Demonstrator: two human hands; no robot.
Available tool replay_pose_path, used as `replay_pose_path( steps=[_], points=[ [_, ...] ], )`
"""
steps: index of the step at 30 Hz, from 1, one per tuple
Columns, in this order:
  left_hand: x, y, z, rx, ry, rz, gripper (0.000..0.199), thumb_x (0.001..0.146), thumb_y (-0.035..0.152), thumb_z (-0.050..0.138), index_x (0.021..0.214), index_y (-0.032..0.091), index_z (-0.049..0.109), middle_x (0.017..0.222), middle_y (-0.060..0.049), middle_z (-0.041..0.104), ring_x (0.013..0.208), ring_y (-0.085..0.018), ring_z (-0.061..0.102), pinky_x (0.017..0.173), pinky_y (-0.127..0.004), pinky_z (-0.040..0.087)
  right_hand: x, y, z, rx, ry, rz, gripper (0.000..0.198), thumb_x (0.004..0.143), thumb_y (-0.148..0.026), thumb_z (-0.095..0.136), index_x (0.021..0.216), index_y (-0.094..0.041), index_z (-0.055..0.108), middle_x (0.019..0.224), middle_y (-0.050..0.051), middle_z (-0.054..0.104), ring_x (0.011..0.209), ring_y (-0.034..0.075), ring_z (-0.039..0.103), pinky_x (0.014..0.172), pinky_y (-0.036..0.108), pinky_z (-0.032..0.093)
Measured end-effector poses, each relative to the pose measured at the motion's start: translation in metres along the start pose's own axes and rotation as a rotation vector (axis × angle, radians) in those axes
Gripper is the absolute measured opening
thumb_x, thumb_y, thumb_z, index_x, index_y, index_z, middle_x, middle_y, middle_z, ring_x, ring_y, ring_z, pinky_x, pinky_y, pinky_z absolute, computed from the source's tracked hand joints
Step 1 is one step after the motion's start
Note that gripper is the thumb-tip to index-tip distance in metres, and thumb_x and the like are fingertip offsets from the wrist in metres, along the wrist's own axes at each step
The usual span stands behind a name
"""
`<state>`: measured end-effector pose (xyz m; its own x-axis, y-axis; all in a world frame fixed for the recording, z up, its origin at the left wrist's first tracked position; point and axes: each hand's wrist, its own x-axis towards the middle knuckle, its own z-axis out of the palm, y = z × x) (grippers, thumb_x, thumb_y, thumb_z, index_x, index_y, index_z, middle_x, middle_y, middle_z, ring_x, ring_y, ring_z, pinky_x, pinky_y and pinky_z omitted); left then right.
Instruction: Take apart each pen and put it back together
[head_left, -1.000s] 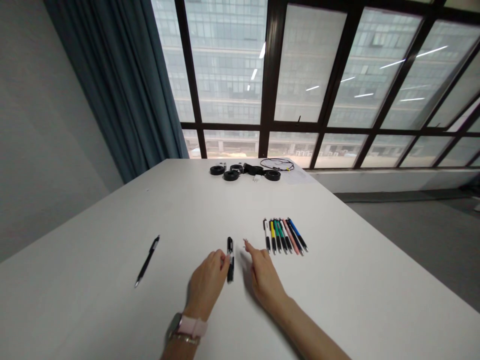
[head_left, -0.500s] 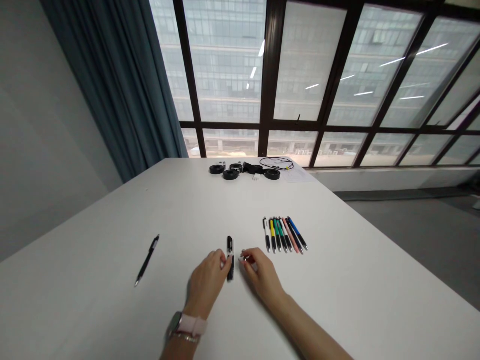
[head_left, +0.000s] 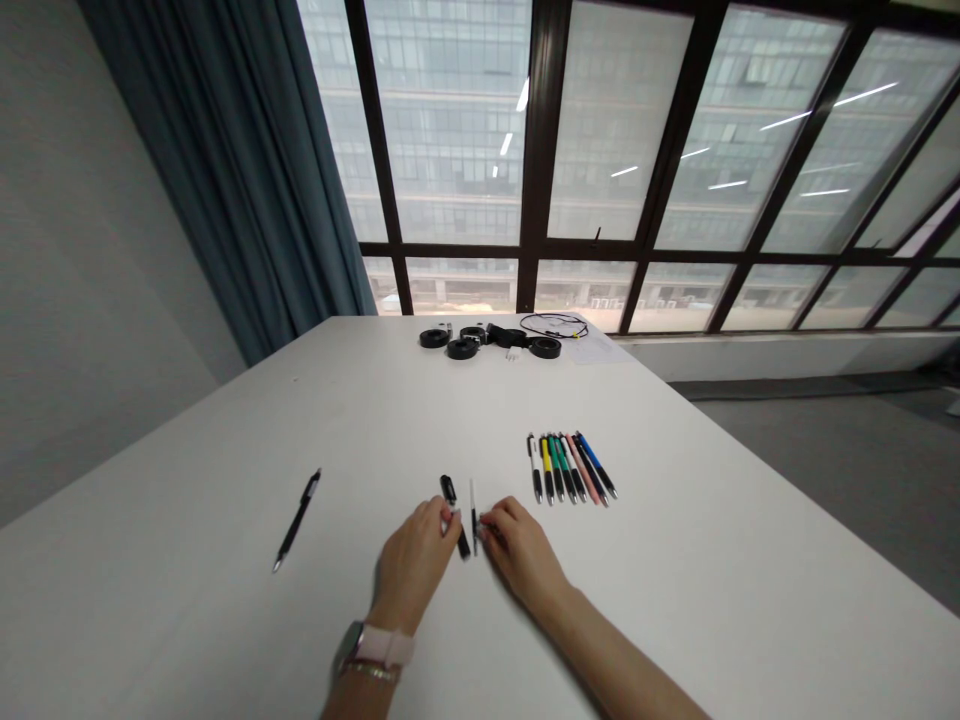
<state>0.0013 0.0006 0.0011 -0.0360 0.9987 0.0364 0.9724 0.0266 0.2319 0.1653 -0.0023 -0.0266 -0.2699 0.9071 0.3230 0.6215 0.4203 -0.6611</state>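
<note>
Near the table's front middle, my left hand [head_left: 421, 548] is closed in a pinch on a black pen [head_left: 448, 488], whose upper end sticks out beyond the fingertips. Its dark lower part [head_left: 463, 546] shows below them, slanting to the right. Just right of the pen is a thin pen refill [head_left: 474, 530], pale at the top and dark lower down. My right hand [head_left: 519, 540] is closed with its fingertips at the refill's side. A small shiny bit shows at those fingertips, too small to name.
A row of several coloured pens [head_left: 570, 468] lies right of my hands on the white table [head_left: 375, 410]. One black pen [head_left: 298, 520] lies apart at the left. Black tape-like rolls [head_left: 462, 349] and a thin black cable [head_left: 553, 325] are at the far end.
The pen under my left hand has turned, its top swinging left. The refill now stands apart from it on the right, and my right fingertips have come slightly left and down.
</note>
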Motion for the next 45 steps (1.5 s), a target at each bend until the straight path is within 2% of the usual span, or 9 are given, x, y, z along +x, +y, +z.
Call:
replay_pose_path(
  steps=[9,28,32,35,37,41,45],
  points=[
    [0.000,0.004,-0.001,-0.010,0.001,-0.002,0.020,0.099,0.034,0.044,0.107,0.021,0.055,0.092,-0.003,0.070,0.081,-0.016,0.068,0.066,-0.025,0.041,-0.002,-0.001,0.000,-0.073,0.018,0.016,0.019,0.090,-0.005,0.058,0.099,-0.018,0.068,0.099,0.008,0.064,0.094,0.021,0.063,0.084,0.032,0.052],
    [-0.001,0.002,-0.002,-0.040,0.002,-0.003,0.021,0.100,0.035,0.041,0.104,0.021,0.056,0.089,-0.002,0.069,0.076,-0.016,0.067,0.064,-0.026,0.038,-0.003,-0.005,0.001,-0.096,0.025,0.012,0.019,0.085,-0.004,0.064,0.098,-0.018,0.068,0.100,0.008,0.062,0.093,0.021,0.063,0.085,0.031,0.052],
    [0.000,-0.001,0.000,-0.052,0.046,0.019,0.020,0.100,0.035,0.041,0.100,0.022,0.055,0.086,-0.001,0.068,0.073,-0.015,0.065,0.063,-0.026,0.036,-0.003,-0.004,0.002,-0.065,0.042,0.001,0.016,0.086,-0.007,0.063,0.098,-0.017,0.067,0.100,0.009,0.061,0.092,0.022,0.063,0.085,0.032,0.051],
    [0.000,-0.003,0.002,-0.041,0.126,0.038,0.024,0.100,0.036,0.039,0.087,0.022,0.053,0.079,0.000,0.065,0.068,-0.015,0.061,0.060,-0.026,0.033,-0.004,-0.002,0.002,-0.020,0.125,-0.018,0.012,0.090,-0.013,0.056,0.097,-0.019,0.064,0.099,0.009,0.062,0.092,0.022,0.062,0.083,0.033,0.049],
    [0.001,-0.004,0.003,-0.036,0.185,0.061,0.027,0.100,0.036,0.038,0.078,0.023,0.049,0.073,0.000,0.061,0.064,-0.015,0.057,0.060,-0.027,0.031,-0.004,-0.001,0.001,0.038,0.213,-0.002,0.011,0.094,-0.020,0.050,0.090,-0.021,0.060,0.091,0.006,0.062,0.085,0.021,0.061,0.077,0.032,0.047],
    [0.000,-0.004,-0.001,-0.082,0.261,0.078,0.029,0.098,0.033,0.037,0.070,0.024,0.041,0.063,0.003,0.051,0.055,-0.014,0.046,0.057,-0.028,0.025,-0.005,0.004,-0.004,0.262,0.366,0.126,0.032,0.097,-0.040,0.042,0.069,-0.024,0.044,0.065,-0.002,0.047,0.062,0.016,0.049,0.059,0.028,0.036],
    [-0.003,-0.002,-0.015,-0.170,0.315,0.030,0.031,0.096,0.036,0.036,0.067,0.025,0.033,0.058,0.006,0.038,0.051,-0.013,0.034,0.055,-0.028,0.020,-0.006,0.007,-0.010,0.540,0.493,0.287,0.045,0.092,-0.058,0.043,0.063,-0.025,0.036,0.058,-0.006,0.035,0.056,0.014,0.037,0.054,0.027,0.031]
  ],
)
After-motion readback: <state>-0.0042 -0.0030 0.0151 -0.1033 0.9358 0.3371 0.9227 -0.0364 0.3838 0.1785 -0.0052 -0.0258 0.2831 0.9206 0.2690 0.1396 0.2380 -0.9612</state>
